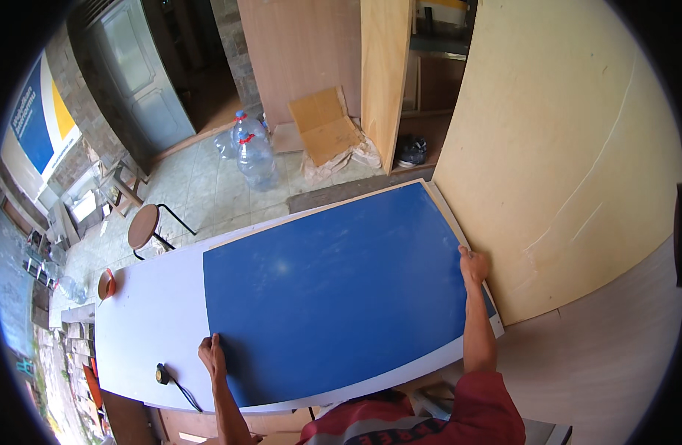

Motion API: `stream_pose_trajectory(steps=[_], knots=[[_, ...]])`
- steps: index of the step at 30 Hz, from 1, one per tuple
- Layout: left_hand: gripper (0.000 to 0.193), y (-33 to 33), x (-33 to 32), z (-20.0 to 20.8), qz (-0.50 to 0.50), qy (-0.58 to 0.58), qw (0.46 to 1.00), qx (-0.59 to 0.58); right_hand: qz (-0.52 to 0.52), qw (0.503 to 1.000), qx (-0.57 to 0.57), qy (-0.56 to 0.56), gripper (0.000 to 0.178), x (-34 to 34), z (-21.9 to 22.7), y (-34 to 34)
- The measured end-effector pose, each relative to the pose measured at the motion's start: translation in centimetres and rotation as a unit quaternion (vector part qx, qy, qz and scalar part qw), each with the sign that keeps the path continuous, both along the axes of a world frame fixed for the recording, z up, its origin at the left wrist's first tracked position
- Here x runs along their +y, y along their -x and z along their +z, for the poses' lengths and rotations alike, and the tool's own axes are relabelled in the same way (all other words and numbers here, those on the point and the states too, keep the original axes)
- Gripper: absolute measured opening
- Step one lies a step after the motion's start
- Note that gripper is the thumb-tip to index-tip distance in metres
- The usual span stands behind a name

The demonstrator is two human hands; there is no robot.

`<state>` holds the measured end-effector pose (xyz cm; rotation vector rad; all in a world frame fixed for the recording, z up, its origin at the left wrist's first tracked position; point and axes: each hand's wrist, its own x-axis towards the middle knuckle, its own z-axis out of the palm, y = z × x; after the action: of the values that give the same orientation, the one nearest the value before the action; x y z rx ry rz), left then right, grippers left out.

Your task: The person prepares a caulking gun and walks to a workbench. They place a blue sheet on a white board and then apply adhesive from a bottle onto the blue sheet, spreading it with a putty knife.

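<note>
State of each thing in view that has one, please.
Blue sheet: lying flat
Left hand: closed at its left edge
Right hand: closed at its right edge
Tape measure: lying on white surface
Stool: upright
Two red-necked bottles: upright
Door: open
Cardboard: bent

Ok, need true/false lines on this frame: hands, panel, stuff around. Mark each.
1. The left hand is at the left edge of the blue panel. True.
2. The tape measure lies on the blue panel. False: the tape measure lies on the white surface, left of the panel.
3. The right hand is above the middle of the panel. False: the right hand is at the panel's right edge.
4. The stool has a round brown seat. True.
5. The large clear bottles stand on the tiled floor. True.
</note>
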<state>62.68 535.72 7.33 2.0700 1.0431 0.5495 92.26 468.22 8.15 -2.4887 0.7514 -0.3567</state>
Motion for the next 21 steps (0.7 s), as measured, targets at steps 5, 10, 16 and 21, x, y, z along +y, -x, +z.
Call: stream_pose_trajectory(steps=[5,10,16,21], knots=[[0.043,-0.2,0.0,0.5,-0.023,-0.003,0.999,0.03,0.039,0.996,-0.014,0.081,0.047,0.3,-0.5,0.3],[0.046,0.3,0.5,0.0,0.01,-0.073,0.993,0.095,0.158,0.944,-0.075,0.278,0.033,4.4,8.2,0.6],[0.052,-2.9,-3.9,7.4,0.051,-0.189,0.979,0.059,0.247,0.927,-0.103,0.265,0.063,5.9,2.6,-3.4],[0.063,1.5,-13.8,7.3,-0.2,-0.301,0.929,0.075,0.288,0.929,0.086,0.216,0.094,15.3,0.5,-4.9]])
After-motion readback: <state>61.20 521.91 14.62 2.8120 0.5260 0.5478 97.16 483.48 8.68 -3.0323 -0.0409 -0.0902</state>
